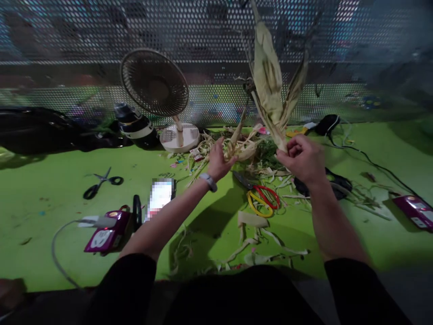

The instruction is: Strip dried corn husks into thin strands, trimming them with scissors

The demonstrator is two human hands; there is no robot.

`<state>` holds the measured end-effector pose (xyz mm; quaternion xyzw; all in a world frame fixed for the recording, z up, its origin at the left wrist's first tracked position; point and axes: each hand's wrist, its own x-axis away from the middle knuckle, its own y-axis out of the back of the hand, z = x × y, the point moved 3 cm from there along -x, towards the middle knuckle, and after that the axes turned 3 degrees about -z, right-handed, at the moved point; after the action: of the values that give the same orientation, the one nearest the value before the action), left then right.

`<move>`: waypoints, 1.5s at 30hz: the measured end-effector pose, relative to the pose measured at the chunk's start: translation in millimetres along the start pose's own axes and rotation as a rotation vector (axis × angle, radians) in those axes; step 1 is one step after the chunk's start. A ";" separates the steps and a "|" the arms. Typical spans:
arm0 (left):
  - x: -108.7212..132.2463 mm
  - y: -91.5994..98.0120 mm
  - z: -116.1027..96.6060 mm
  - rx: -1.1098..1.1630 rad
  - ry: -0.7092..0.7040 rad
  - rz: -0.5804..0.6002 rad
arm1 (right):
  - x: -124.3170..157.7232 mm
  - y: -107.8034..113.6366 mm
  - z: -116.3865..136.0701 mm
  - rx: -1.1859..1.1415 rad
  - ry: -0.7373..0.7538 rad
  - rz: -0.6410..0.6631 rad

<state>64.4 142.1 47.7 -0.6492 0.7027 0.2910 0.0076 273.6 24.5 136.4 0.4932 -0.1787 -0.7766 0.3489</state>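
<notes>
My right hand [301,159] is closed round the base of a tall bundle of dried corn husk leaves [270,85] that stands upright above the green table [50,203]. My left hand [219,159], with a watch on its wrist, pinches a smaller bunch of pale husk strips [241,146] just left of the bundle. Both hands hover over a pile of husk scraps at the table's back middle.
A small desk fan [155,90] stands at the back, with a dark bottle [135,126] beside it. Black scissors [101,181] lie left. Red and yellow scissors [262,199] lie under my hands. A phone [160,195], magenta boxes [106,234] [414,211], cables and husk trimmings lie around.
</notes>
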 end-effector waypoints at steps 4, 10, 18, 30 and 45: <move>-31.4 -32.0 11.6 0.075 0.208 0.073 | 0.8 6.7 -2.5 -0.094 0.001 -0.042; -35.0 -39.0 15.7 0.242 0.242 0.002 | -9.8 20.6 -22.9 0.050 -0.107 -0.079; -13.6 -13.4 -5.8 0.705 0.121 -0.312 | -12.6 -29.9 -43.0 0.413 -0.110 0.367; 65.3 -19.6 -17.1 0.974 0.187 -0.121 | 38.7 -109.6 -4.4 -0.891 -0.602 0.367; 73.7 -25.0 4.7 0.843 0.572 0.089 | 47.1 -115.9 1.1 -1.075 -0.480 0.452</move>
<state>74.0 77.5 5.2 -0.6127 0.7600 -0.2070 0.0635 217.5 70.9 34.7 0.0109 0.0635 -0.7539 0.6538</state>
